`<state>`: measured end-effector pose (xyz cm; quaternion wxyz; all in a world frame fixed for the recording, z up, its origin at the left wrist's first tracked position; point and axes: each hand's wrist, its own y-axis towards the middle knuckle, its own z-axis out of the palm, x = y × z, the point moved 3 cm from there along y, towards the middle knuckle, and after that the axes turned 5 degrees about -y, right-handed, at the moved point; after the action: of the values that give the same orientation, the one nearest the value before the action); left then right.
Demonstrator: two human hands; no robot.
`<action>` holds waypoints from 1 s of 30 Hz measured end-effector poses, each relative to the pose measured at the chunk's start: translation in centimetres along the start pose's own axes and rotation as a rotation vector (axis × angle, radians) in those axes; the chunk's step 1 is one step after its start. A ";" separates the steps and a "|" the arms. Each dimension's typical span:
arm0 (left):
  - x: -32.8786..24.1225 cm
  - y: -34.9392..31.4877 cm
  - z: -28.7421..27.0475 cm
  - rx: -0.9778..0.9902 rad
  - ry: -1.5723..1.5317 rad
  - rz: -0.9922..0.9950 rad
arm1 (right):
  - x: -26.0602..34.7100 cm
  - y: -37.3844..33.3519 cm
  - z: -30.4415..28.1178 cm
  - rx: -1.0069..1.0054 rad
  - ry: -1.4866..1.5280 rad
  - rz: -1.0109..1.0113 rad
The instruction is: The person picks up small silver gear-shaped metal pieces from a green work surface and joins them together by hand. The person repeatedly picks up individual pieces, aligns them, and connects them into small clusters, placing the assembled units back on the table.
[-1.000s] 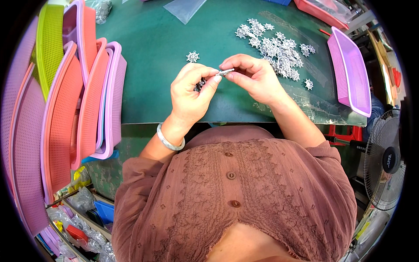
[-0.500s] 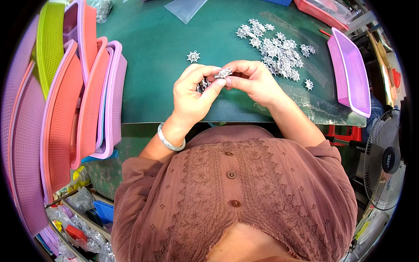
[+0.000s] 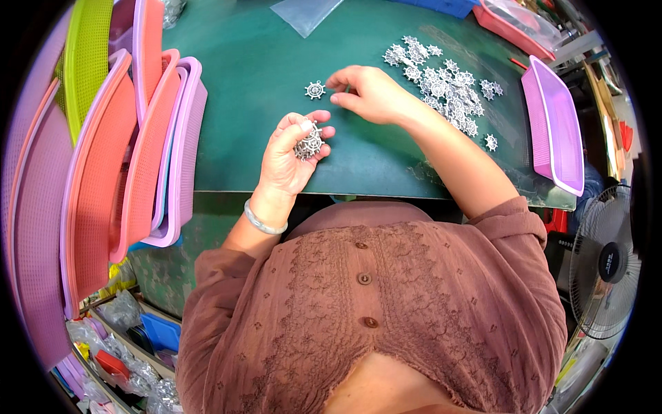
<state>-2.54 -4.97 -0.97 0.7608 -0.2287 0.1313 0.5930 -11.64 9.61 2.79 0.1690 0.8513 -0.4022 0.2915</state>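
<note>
We see a small stack of silver wheel charms (image 3: 308, 143) pinched between the thumb and curled fingers of our left hand (image 3: 289, 155), above the near edge of the green worktop (image 3: 262, 76); our right hand (image 3: 365, 93) reaches out, fingers loosely bent and holding nothing, its tips near a lone charm (image 3: 315, 90); a heap of charms (image 3: 445, 90) lies further right; a purple tray (image 3: 552, 124) sits beyond; stacked baskets (image 3: 124, 159) stand left

Silver wheel charms (image 3: 309, 143), green table (image 3: 255, 76), pink trays (image 3: 103, 186)
</note>
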 end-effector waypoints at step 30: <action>0.6 0.9 -0.3 -0.002 0.054 -0.121 | 0.1 -3.1 -1.5 -0.018 1.000 0.254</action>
<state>-3.21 -4.44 -1.74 0.7912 -0.2529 0.1369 0.5397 -9.69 12.21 3.86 0.3110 0.5509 -0.3750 0.6776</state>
